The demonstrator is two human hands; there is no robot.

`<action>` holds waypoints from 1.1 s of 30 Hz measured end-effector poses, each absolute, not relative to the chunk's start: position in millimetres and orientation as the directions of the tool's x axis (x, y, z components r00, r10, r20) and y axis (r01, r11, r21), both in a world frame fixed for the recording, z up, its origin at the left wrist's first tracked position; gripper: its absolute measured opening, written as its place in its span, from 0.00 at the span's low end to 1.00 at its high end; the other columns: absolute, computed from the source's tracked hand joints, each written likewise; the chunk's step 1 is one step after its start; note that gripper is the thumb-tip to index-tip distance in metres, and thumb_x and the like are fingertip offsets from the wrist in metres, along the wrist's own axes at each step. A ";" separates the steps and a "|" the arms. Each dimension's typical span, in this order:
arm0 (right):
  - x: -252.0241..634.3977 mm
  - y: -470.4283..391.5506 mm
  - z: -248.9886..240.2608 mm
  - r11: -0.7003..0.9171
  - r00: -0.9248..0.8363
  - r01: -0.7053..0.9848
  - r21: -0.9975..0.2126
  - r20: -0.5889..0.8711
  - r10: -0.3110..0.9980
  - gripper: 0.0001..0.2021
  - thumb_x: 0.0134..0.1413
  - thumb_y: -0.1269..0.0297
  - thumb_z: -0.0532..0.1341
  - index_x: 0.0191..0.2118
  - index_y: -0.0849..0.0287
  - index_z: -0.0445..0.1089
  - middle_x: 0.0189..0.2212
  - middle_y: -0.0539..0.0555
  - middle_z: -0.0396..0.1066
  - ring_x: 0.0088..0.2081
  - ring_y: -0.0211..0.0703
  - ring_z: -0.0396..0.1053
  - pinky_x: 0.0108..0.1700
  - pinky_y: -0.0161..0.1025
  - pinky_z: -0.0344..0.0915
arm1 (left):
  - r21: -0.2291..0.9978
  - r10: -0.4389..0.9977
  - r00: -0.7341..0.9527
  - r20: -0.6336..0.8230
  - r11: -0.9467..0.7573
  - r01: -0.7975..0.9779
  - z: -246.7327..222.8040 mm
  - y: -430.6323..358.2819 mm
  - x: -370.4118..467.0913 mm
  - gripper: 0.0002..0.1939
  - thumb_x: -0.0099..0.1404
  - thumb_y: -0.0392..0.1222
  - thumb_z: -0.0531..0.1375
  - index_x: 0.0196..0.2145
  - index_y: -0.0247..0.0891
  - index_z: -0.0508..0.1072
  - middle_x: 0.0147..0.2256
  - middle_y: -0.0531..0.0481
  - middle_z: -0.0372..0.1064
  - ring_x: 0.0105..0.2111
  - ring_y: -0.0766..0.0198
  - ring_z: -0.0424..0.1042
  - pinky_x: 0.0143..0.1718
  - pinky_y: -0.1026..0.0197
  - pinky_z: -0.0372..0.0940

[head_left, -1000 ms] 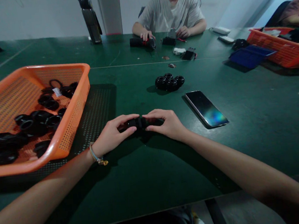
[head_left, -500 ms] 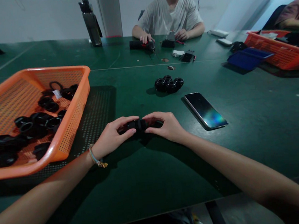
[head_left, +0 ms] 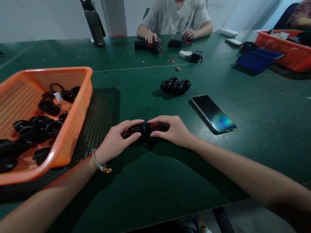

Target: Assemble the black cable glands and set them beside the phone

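Observation:
Between my two hands lies a dark, glossy black part (head_left: 144, 128), low over the green table (head_left: 141, 193). My left hand (head_left: 119, 139), with a bracelet at its wrist, has thumb and fingers closed on the part's left side. Around the right side of the same part, my right hand (head_left: 172, 129) closes its thumb and fingers. Much of the part is covered by my fingers. Beyond my hands sits a small cluster of black round parts (head_left: 177, 87).
At left stands an orange basket (head_left: 72, 129) holding several black parts. A phone (head_left: 213, 113) lies right of my hands. Farther back are a bottle (head_left: 94, 24), a seated person (head_left: 178, 16) with a hand on a dark tool, a blue tray (head_left: 258, 60) and a red basket (head_left: 291, 56).
The view has shifted very slightly. Both my hands keep their hold on the black part, with hardly any visible movement.

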State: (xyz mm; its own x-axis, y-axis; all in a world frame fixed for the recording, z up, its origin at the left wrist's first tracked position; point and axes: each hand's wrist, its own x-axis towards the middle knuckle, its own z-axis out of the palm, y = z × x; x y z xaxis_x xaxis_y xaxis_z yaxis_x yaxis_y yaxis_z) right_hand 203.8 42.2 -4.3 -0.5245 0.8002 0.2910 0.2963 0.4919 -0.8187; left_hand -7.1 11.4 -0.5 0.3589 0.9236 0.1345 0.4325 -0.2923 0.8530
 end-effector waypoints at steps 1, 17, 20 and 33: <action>204.0 42.3 -4.3 0.495 -0.524 0.296 -0.817 0.295 0.799 0.13 0.44 0.68 0.66 0.39 0.59 0.73 0.34 0.52 0.76 0.33 0.39 0.73 0.38 0.40 0.70 | 0.854 0.924 0.358 0.134 -0.291 0.431 -0.5 11.3 -7.0 0.23 0.59 0.48 0.57 0.50 0.37 0.69 0.44 0.45 0.69 0.40 0.60 0.71 0.43 0.59 0.67; 203.6 40.7 -5.7 0.539 -0.510 0.302 -0.786 0.345 0.788 0.16 0.42 0.71 0.66 0.41 0.60 0.72 0.34 0.53 0.75 0.33 0.39 0.71 0.38 0.40 0.70 | 0.841 0.917 0.369 0.150 -0.314 0.440 1.9 11.4 -6.6 0.22 0.59 0.48 0.56 0.50 0.36 0.69 0.44 0.45 0.69 0.40 0.59 0.71 0.44 0.59 0.66; 204.1 40.3 -4.9 0.542 -0.526 0.293 -0.788 0.340 0.779 0.14 0.43 0.70 0.66 0.40 0.60 0.72 0.35 0.53 0.75 0.34 0.39 0.72 0.38 0.40 0.70 | 0.837 0.917 0.369 0.150 -0.317 0.446 2.0 11.2 -7.1 0.22 0.59 0.48 0.56 0.50 0.37 0.69 0.44 0.45 0.69 0.40 0.59 0.71 0.44 0.59 0.66; 203.4 40.9 -4.7 0.574 -0.530 0.327 -0.750 0.357 0.769 0.14 0.43 0.71 0.66 0.39 0.62 0.73 0.33 0.53 0.75 0.31 0.38 0.71 0.36 0.38 0.69 | 0.850 0.923 0.357 0.146 -0.302 0.431 0.4 11.2 -6.1 0.23 0.57 0.47 0.57 0.49 0.35 0.70 0.45 0.44 0.69 0.42 0.59 0.70 0.45 0.57 0.66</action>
